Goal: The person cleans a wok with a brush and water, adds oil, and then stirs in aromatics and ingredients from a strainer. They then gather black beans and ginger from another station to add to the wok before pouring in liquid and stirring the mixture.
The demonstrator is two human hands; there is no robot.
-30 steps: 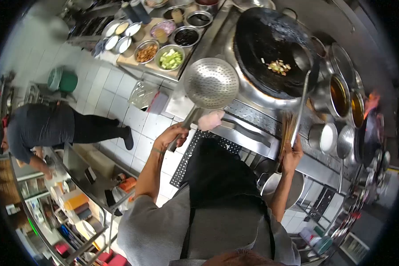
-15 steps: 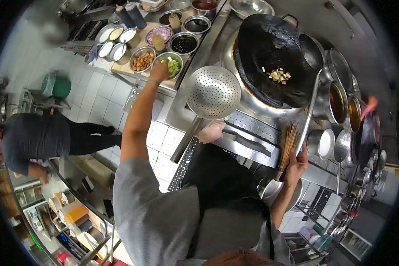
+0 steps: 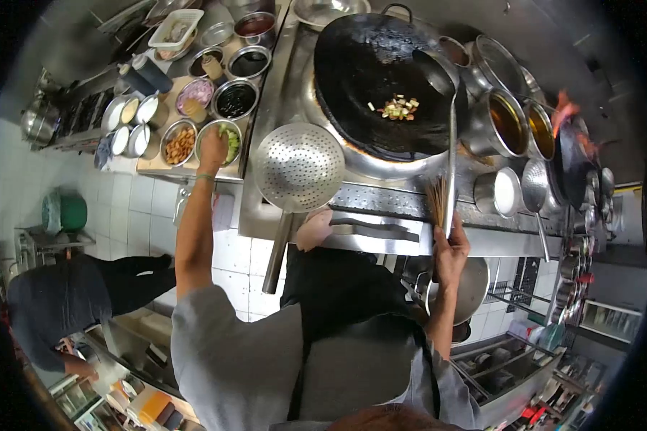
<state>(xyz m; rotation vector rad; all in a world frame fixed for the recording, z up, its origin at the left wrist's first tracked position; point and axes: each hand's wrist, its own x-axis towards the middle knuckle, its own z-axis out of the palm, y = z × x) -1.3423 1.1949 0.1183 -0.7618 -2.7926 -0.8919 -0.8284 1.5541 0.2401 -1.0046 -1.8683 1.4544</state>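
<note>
My left hand (image 3: 213,152) reaches into a metal bowl (image 3: 236,167) of chopped green vegetable pieces (image 3: 232,144). Its fingers are drawn together; what lies between them is hidden. Fingers of my right hand (image 3: 450,255) are closed round the end of a long ladle (image 3: 451,144), whose bowl rests against the right inner side of the black wok (image 3: 345,79). Small pale and brown chopped pieces (image 3: 398,108) lie in the wok. A bamboo wok brush (image 3: 437,200) stands just left of the ladle handle, close to my right hand.
A perforated strainer (image 3: 300,167) juts over the counter's front edge, near a pinkish cloth (image 3: 314,230). Pots of oil (image 3: 509,123) stand right of the wok. Flames (image 3: 566,108) show at far right. Another person (image 3: 65,294) bends at the left.
The view has turned, so the wok and bowls sit further left. My left hand stays at the green vegetable bowl, dipping slightly deeper. My right hand keeps hold of the ladle.
</note>
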